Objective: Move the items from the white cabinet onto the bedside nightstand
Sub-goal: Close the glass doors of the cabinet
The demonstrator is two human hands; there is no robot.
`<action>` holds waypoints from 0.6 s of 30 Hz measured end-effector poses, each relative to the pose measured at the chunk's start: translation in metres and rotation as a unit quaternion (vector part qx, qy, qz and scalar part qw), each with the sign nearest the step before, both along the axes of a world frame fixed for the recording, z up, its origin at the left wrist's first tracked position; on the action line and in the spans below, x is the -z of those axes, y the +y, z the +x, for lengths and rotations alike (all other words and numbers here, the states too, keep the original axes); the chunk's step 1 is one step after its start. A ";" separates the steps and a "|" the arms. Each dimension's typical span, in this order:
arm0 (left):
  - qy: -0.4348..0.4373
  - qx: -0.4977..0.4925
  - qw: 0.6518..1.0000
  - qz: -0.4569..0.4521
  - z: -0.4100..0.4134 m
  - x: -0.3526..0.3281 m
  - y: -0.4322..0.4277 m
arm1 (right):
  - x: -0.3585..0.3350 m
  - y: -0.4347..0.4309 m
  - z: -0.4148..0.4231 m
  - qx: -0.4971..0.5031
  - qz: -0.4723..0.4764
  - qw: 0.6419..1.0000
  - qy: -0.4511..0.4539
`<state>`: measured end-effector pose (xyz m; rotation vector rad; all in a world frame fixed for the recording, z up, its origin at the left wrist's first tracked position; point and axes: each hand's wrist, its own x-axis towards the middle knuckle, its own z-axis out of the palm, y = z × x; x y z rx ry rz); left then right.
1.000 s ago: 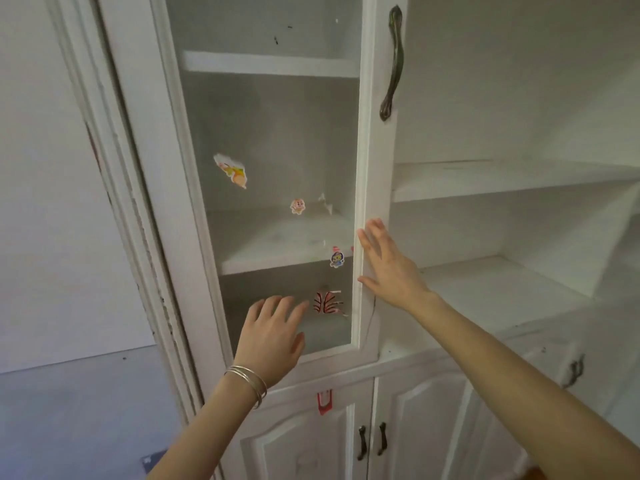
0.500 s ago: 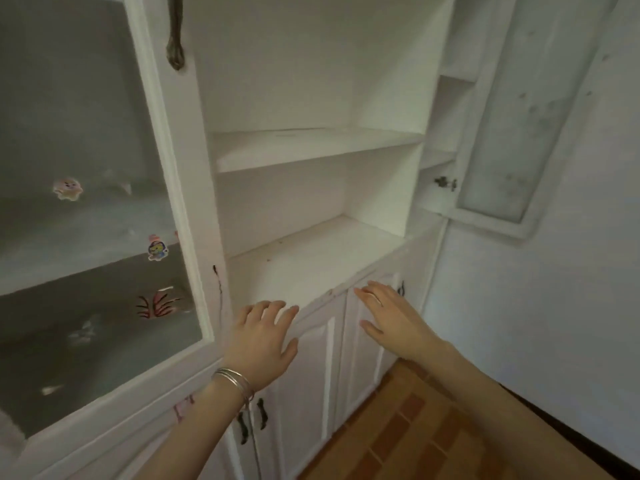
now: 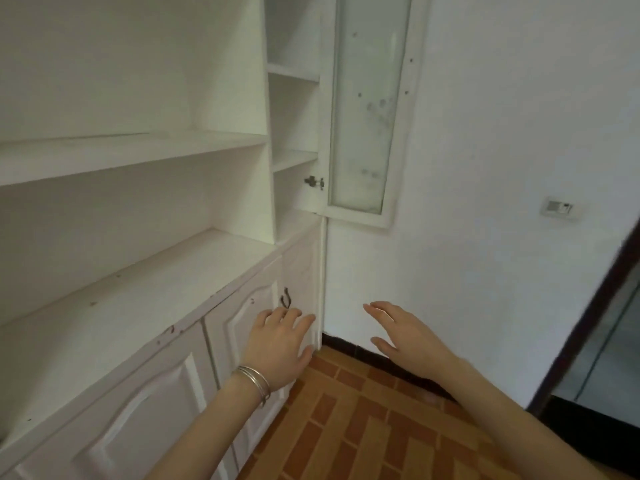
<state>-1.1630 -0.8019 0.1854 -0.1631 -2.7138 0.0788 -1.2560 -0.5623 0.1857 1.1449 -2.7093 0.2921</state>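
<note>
Painted white wood on the cabinet [image 3: 138, 299] ahead of the left hand [image 3: 278, 344], matt, chipped and speckled along the shelf edge. Dark metal pull handle [image 3: 285, 297] just above the left fingers. Thin bright metal bangles [image 3: 254, 382] at the left wrist. Cloudy, spotted glass in the open door [image 3: 363, 105] high above both hands. Matt orange-brown brick-pattern floor [image 3: 363, 427] beneath the right hand [image 3: 405, 337]. Matt white plaster wall [image 3: 502, 133] beyond the right hand.
</note>
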 end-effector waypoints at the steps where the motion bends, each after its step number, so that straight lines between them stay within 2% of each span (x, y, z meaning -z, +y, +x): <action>1: 0.002 0.004 1.000 0.001 -0.016 0.000 0.013 | -0.001 0.017 -0.014 0.009 0.006 1.000 -0.003; 9: 0.010 0.001 1.000 0.006 -0.118 -0.010 0.091 | -0.018 0.103 -0.108 0.023 0.042 0.999 -0.003; 18: -0.005 -0.014 1.000 -0.018 -0.218 -0.011 0.086 | -0.016 0.093 -0.214 -0.006 0.030 1.000 0.003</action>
